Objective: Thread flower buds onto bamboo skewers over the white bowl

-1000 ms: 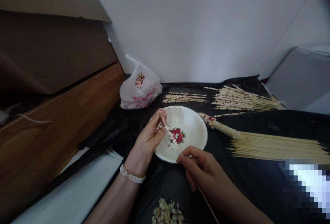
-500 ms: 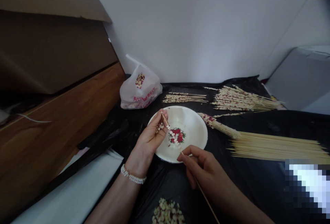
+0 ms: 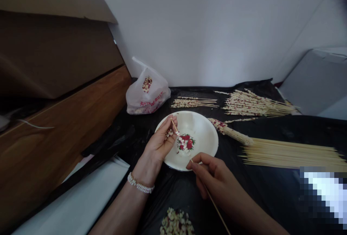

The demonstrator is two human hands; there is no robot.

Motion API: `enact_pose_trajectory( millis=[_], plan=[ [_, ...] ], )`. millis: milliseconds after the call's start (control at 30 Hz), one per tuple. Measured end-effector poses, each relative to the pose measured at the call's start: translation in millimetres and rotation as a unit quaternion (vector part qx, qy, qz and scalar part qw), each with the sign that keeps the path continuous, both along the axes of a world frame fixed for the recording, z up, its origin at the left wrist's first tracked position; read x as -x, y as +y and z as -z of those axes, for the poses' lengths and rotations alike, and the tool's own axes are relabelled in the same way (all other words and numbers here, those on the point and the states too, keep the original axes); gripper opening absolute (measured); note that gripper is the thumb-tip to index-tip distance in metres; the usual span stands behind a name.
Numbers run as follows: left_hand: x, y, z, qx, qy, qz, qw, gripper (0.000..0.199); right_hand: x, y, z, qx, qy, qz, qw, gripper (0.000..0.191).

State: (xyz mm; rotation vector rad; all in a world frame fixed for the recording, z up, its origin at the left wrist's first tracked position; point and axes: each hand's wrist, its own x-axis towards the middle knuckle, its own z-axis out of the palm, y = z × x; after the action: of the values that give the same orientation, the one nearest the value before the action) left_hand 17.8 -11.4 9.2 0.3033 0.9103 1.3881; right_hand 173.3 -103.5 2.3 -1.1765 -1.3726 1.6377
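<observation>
A thin bamboo skewer (image 3: 219, 214) slants across the middle, with white and dark-red corn kernels (image 3: 184, 147) threaded along its upper part. My right hand (image 3: 210, 173) is closed, pinching the skewer between thumb and fingers just below those kernels. My left hand (image 3: 159, 139), wearing a pearl bracelet (image 3: 140, 184), is closed around loose kernels (image 3: 169, 134) in its palm. Its thumb and fingertips are at the skewer's bare tip; whether they grip the tip is unclear. Under both hands stands a white enamel basin (image 3: 206, 137) with a red flower print.
A plastic bag of kernels (image 3: 148, 99) stands behind the basin. Threaded skewers lie in a small bundle (image 3: 189, 102) and a large pile (image 3: 244, 103). A corn cob (image 3: 234, 134) touches the bare skewers (image 3: 290, 152) at right. Loose kernels (image 3: 176, 222) lie in front on black plastic.
My left hand has shifted very slightly right and down along the skewer tip. My right hand and the skewer look unmoved.
</observation>
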Motion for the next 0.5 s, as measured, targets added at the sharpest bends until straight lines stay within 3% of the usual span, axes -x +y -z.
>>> enact_pose_trajectory(
  millis=[333, 500],
  plan=[
    [2.3, 4.2, 4.9, 0.034, -0.081, 0.029, 0.996, 0.009, 0.6, 1.1, 2.1, -0.011, 0.009, 0.020, 1.000, 0.023],
    [3.2, 5.6, 5.9, 0.055, -0.127, 0.059, 0.989, 0.010, 0.7, 2.3, 1.6, -0.015, 0.005, 0.011, 1.000, 0.023]
  ],
)
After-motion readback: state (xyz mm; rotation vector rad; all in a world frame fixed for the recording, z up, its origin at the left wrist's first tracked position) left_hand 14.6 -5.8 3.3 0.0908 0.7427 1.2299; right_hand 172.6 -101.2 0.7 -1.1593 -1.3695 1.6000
